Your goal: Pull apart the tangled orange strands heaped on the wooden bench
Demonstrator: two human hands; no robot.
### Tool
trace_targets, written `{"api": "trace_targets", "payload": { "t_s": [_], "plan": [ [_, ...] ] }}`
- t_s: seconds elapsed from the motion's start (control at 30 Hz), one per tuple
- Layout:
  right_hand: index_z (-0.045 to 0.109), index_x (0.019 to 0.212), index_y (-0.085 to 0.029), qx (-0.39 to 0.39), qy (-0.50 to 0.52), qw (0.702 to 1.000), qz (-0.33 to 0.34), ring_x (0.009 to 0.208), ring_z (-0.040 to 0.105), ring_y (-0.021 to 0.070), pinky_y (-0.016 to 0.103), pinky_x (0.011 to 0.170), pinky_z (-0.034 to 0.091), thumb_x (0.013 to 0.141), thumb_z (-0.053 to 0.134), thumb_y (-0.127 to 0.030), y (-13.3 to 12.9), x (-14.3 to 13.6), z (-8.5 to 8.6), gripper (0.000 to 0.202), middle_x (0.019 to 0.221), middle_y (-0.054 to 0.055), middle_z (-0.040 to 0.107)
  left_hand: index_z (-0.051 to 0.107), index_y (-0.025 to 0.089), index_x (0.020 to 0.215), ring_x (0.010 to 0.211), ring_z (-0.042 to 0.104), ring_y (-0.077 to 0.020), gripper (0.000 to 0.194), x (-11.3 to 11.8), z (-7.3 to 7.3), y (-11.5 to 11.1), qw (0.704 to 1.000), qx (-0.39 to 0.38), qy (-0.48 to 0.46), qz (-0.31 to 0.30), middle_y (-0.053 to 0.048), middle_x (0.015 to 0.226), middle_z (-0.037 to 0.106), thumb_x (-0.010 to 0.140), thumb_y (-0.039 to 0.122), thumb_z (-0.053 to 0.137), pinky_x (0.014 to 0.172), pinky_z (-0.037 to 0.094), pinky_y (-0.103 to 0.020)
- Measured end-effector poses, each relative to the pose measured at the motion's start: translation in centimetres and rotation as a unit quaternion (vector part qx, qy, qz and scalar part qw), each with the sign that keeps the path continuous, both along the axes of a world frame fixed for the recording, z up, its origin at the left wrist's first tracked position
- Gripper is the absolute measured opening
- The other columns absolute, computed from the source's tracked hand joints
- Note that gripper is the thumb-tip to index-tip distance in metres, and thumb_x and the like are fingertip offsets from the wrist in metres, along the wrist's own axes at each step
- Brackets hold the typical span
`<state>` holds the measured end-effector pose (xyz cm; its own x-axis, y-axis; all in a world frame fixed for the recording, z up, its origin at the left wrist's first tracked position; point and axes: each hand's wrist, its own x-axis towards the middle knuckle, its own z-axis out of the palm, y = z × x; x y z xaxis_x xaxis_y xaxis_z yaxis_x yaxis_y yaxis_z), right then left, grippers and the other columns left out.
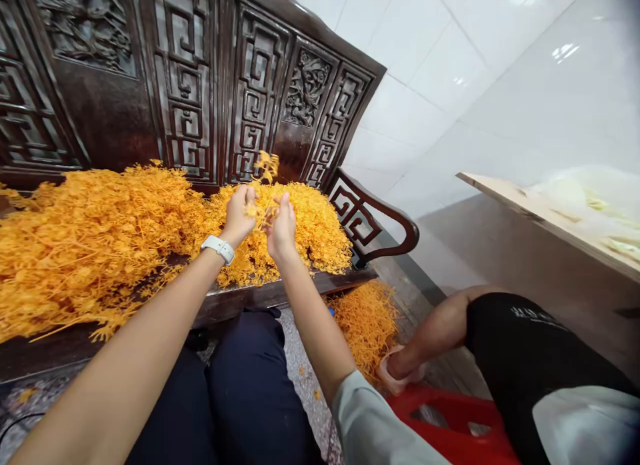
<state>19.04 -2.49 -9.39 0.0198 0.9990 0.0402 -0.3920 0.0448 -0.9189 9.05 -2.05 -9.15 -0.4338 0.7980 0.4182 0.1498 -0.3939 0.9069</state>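
Note:
Orange plastic-looking flower sprigs lie in a large heap [100,232] on the left of a dark carved wooden bench [235,293], with a second heap [320,232] at its right end. Above that second heap my left hand [240,215], with a pale watch on the wrist, is closed on an orange sprig [267,166]. Close beside it, my right hand [283,228] has its thumb and fingers at more orange stems between the hands. The fingertips are small and partly hidden by the orange pieces.
Orange stems are piled on the floor [367,322] beyond the bench's right end. A person's bare leg [443,328] and black shorts are at the right, near a red plastic stool [450,418]. A wooden board [550,218] holding pale items juts in at the right.

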Motion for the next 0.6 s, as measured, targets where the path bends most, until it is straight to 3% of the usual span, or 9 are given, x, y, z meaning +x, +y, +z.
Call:
{"api": "trace_targets", "payload": {
  "t_s": [0.13, 0.2, 0.3, 0.4, 0.5, 0.6],
  "plan": [
    [0.055, 0.095, -0.026, 0.029, -0.019, 0.999, -0.03, 0.048, 0.026, 0.0092, 0.025, 0.045, 0.023, 0.088, 0.061, -0.082, 1.0, 0.7, -0.7, 0.056, 0.062, -0.011, 0.032, 0.057, 0.022, 0.072, 0.068, 0.048, -0.0188, 0.033, 0.3, -0.9, -0.1, 0.996, 0.004, 0.08, -0.045, -0.003, 0.071, 0.058, 0.105, 0.021, 0.054, 0.065, 0.032, -0.032],
    [0.055, 0.087, -0.026, 0.101, -0.093, 0.989, -0.061, 0.052, 0.03, 0.0106, 0.026, 0.05, 0.028, 0.091, 0.059, -0.077, 1.0, 1.9, -1.0, 0.052, 0.062, -0.009, 0.034, 0.056, 0.021, 0.071, 0.066, 0.045, -0.0183, 0.033, -0.1, -1.0, 0.3, 0.995, -0.003, 0.086, -0.046, -0.003, 0.069, 0.055, 0.104, 0.02, 0.054, 0.064, 0.031, -0.031],
    [0.054, 0.081, -0.025, 0.222, -0.214, 0.942, -0.129, 0.062, 0.042, 0.0132, 0.028, 0.061, 0.035, 0.102, 0.052, -0.065, -0.5, 4.1, -1.4, 0.045, 0.069, -0.004, 0.047, 0.051, 0.022, 0.07, 0.062, 0.041, -0.0167, 0.033, -1.3, -0.8, 1.2, 0.999, -0.044, -0.004, 0.032, -0.001, 0.067, 0.048, 0.103, 0.018, 0.05, 0.058, 0.029, -0.029],
    [0.056, 0.083, -0.025, 0.298, -0.312, 0.899, -0.071, 0.059, 0.042, 0.0129, 0.03, 0.061, 0.033, 0.107, 0.052, -0.049, -4.3, 5.7, -1.9, 0.035, 0.068, -0.003, 0.049, 0.048, 0.023, 0.074, 0.054, 0.036, -0.0151, 0.031, -2.2, -0.6, 2.0, 0.978, -0.12, -0.126, 0.111, 0.001, 0.066, 0.041, 0.104, 0.019, 0.045, 0.051, 0.027, -0.027],
    [0.058, 0.085, -0.024, 0.372, -0.336, 0.865, 0.006, 0.054, 0.045, 0.0116, 0.028, 0.057, 0.034, 0.107, 0.056, -0.033, -10.1, 6.6, -2.3, 0.024, 0.066, -0.004, 0.051, 0.049, 0.022, 0.073, 0.055, 0.037, -0.0138, 0.032, -2.3, -1.0, 2.5, 0.976, -0.14, -0.12, 0.112, 0.002, 0.066, 0.041, 0.104, 0.016, 0.044, 0.052, 0.029, -0.026],
    [0.059, 0.089, -0.023, 0.464, -0.289, 0.837, -0.005, 0.058, 0.053, 0.0123, 0.027, 0.057, 0.04, 0.107, 0.054, -0.025, -15.3, 7.9, -1.4, 0.019, 0.07, -0.002, 0.057, 0.043, 0.021, 0.07, 0.059, 0.037, -0.0122, 0.036, -2.3, -2.2, 3.0, 0.974, -0.109, -0.132, 0.146, 0.002, 0.069, 0.043, 0.105, 0.018, 0.05, 0.055, 0.029, -0.025]
  ]
}}
